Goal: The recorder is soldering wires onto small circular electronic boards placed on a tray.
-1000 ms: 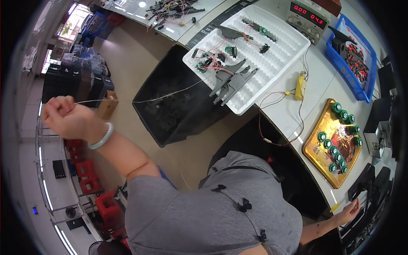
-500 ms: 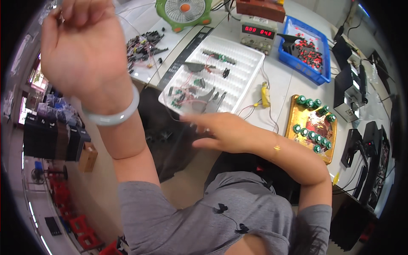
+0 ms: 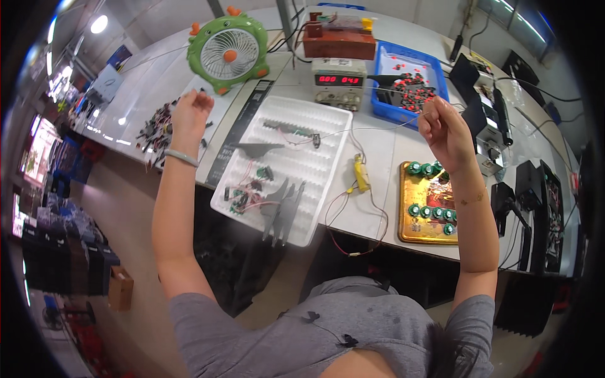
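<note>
The left hand [image 3: 193, 116], with a pale bracelet [image 3: 181, 157] at its wrist, is raised over the far left part of the worktop [image 3: 386, 148], its fingers curled inward; whether they grip anything cannot be told. It is nearest to a heap of small black parts and wires [image 3: 157, 132] and to a green animal-shaped fan [image 3: 230, 55] with an orange hub.

The right hand [image 3: 445, 129] is raised on the other side, thumb and fingers closed on a thin pale wire [image 3: 378, 128]. The wire runs leftward from the fingertips, across the worktop, to the upper part of a white ribbed tray [image 3: 322, 170], near a small black connector [image 3: 316, 140].

The tray lies at a slant between the two arms. In its near part, dark grey plastic pieces [image 3: 283, 211] lie close together, reaching over the near edge, beside green components with reddish wires [image 3: 247, 194].

Behind the tray stands a bench power supply [image 3: 339, 88] with a red display; to its right, a blue bin [image 3: 403, 118] holds red and black parts. Below the right hand, a gold tray [image 3: 409, 230] carries green round parts [image 3: 425, 211], partly hidden by the forearm. A yellow-wrapped piece [image 3: 361, 173] with leads lies between both trays
</note>
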Tool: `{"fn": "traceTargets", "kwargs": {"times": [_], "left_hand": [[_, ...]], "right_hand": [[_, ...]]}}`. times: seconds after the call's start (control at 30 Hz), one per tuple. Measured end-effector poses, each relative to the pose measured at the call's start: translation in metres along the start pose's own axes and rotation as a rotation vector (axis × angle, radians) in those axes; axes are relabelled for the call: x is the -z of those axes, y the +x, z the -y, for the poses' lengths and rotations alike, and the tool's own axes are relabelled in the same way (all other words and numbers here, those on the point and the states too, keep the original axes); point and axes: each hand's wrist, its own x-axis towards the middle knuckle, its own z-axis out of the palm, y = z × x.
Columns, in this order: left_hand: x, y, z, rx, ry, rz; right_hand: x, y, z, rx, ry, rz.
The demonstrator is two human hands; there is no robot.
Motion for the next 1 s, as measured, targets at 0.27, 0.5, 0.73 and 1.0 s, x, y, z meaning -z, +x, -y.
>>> {"fn": "traceTargets", "kwargs": {"times": [0.27,0.5,0.73,1.0], "left_hand": [[-0.04,-0.01,0.004,-0.058,0.188,0.223],[-0.044,-0.008,-0.038,-0.363,0.473,0.283],[-0.145,-0.082,-0.015,-1.292,1.527,0.537],[-0.132,-0.056,0.03,-0.628,1.357,0.81]], "right_hand": [[0.001,0.005,0.063,0.193,0.084,-0.085],[-0.001,0.026,0.093,0.258,0.008,0.06],[-0.067,0.09,-0.012,0.297,-0.196,0.014],[-0.08,0.134,-0.05,0.237,0.027,0.05]]}}
